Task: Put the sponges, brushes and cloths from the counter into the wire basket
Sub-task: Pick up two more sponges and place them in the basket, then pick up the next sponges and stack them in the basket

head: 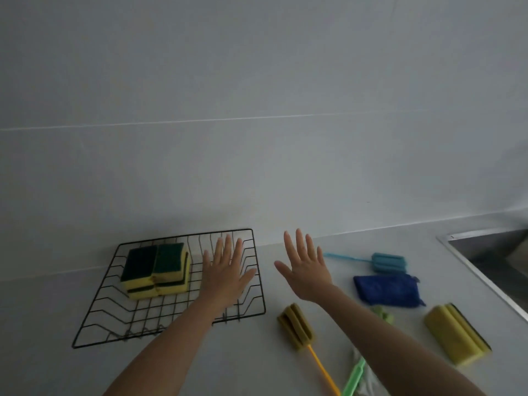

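Note:
A black wire basket point(94, 315) sits on the pale counter at the left, with several yellow-and-green sponges point(155, 270) stacked in its far left part. My left hand point(225, 274) hovers flat and open over the basket's right half, holding nothing. My right hand point(307, 271) is open, fingers spread, above the counter just right of the basket. On the counter to the right lie a yellow sponge brush with an orange handle point(297, 327), a light blue sponge brush point(388, 262), a dark blue cloth point(387, 290), a yellow sponge point(457, 335) and a green brush handle point(354, 378).
A steel sink point(491, 255) is set into the counter at the far right. A grey wall rises right behind the basket. A whitish cloth point(368, 378) lies under the green handle, partly hidden by my right forearm.

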The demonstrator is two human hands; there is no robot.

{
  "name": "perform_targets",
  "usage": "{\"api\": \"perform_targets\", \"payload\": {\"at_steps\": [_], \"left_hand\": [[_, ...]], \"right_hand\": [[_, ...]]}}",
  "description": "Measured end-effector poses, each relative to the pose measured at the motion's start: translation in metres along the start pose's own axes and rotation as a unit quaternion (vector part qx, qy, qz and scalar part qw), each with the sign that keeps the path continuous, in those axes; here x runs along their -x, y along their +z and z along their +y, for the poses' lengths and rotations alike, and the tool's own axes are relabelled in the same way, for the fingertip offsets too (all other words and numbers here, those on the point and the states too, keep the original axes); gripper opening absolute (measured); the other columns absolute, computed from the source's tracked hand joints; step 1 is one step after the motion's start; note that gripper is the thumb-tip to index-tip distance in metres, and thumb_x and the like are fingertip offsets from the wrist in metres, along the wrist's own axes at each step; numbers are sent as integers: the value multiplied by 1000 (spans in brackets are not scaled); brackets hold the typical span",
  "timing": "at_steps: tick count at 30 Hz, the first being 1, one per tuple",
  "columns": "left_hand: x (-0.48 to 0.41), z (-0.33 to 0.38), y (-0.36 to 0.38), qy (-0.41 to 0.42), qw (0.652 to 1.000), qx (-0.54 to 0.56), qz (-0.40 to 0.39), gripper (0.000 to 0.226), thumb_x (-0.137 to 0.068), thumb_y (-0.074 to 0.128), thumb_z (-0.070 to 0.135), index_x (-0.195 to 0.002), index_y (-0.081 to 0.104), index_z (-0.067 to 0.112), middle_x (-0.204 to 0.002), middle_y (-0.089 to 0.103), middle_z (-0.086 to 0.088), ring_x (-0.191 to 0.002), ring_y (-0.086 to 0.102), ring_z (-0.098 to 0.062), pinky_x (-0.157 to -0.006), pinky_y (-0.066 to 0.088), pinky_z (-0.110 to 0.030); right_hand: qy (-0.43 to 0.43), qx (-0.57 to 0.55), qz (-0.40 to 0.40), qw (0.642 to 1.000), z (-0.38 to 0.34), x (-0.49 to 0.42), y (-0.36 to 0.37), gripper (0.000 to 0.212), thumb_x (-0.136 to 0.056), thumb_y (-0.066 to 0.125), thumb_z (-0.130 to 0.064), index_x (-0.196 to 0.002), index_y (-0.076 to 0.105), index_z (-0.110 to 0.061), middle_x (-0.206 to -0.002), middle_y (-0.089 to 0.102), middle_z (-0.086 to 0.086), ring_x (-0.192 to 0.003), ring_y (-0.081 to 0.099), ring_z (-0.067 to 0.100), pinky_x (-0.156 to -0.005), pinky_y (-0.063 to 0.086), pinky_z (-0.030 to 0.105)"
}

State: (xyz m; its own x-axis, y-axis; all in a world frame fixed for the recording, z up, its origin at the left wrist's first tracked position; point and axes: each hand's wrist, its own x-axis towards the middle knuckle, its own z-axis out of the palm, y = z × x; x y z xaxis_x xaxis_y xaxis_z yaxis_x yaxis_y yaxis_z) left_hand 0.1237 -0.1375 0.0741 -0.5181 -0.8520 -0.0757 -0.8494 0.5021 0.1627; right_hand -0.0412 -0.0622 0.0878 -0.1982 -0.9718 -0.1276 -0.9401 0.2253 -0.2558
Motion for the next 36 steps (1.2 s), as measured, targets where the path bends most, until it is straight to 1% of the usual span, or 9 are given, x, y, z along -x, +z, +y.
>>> {"api": "perform_targets", "payload": {"at_steps": [5,7,8,10,11,14,20,27,36], "left_hand": [[-6,81,20,72,997,-10,-36,130,-31,-43,77,-144,-18,18,-153,-25,-7,-143,-20,-25,-116,-8,-48],[-8,115,28,97,994,-13,-53,127,-35,-38,81,-144,-17,18,-148,-31,-4,-144,-19,-25,-116,-7,-48],[-9,132,33,109,992,-14,-60,119,-47,-28,84,-145,-16,18,-148,-30,-5,-144,-18,-25,-117,-6,-48],[-11,164,45,128,989,-28,-74,86,-81,5,72,-145,-14,17,-155,-21,-8,-145,-15,-24,-117,-5,-48],[-12,179,51,140,986,-35,-82,78,-89,17,62,-146,-13,17,-156,-17,-9,-145,-14,-24,-117,-5,-47],[-13,221,66,182,976,-63,-102,77,-88,15,60,-146,-10,16,-157,-13,-10,-145,-11,-25,-118,-3,-47],[-19,291,92,260,953,-78,-137,74,-94,40,33,-146,-10,15,-157,-13,-12,-145,-10,-26,-118,-3,-47],[-29,349,115,331,928,-99,-136,63,-97,30,9,-147,-8,18,-158,-10,-8,-146,-7,-25,-119,1,-47],[-46,386,132,395,903,-113,-127,74,-91,35,-8,-147,-4,20,-159,-7,-5,-146,-5,-24,-119,4,-47]], "right_hand": [[51,24,-10,998,85,45,-8,86,-58,-25,-73,-128,-37,-24,-150,-32,6,-141,-24,30,-115,-10,45],[88,27,-16,996,114,62,-11,73,-84,-2,-64,-137,-31,-22,-153,-27,7,-142,-23,29,-116,-9,45],[103,27,-20,994,129,70,-12,70,-92,9,-57,-140,-27,-22,-154,-26,7,-142,-23,29,-116,-8,46],[125,33,-29,991,157,86,-14,70,-93,12,-55,-143,-22,-20,-155,-25,8,-142,-22,28,-117,-8,46],[135,35,-34,990,169,95,-15,73,-90,9,-59,-143,-22,-19,-154,-25,8,-142,-22,28,-117,-8,45],[160,30,-52,985,204,117,-12,74,-90,8,-60,-143,-22,-19,-154,-26,8,-142,-22,28,-117,-8,44],[223,-6,-61,973,260,150,6,68,-95,19,-52,-144,-19,-24,-156,-23,4,-144,-18,26,-118,-4,43],[255,-16,-93,962,298,168,21,69,-95,19,-52,-142,-23,-26,-155,-24,6,-144,-17,28,-118,-3,44],[303,-93,-95,944,315,167,34,74,-95,24,-53,-144,-20,-20,-157,-16,5,-146,-9,24,-119,1,39]]}}
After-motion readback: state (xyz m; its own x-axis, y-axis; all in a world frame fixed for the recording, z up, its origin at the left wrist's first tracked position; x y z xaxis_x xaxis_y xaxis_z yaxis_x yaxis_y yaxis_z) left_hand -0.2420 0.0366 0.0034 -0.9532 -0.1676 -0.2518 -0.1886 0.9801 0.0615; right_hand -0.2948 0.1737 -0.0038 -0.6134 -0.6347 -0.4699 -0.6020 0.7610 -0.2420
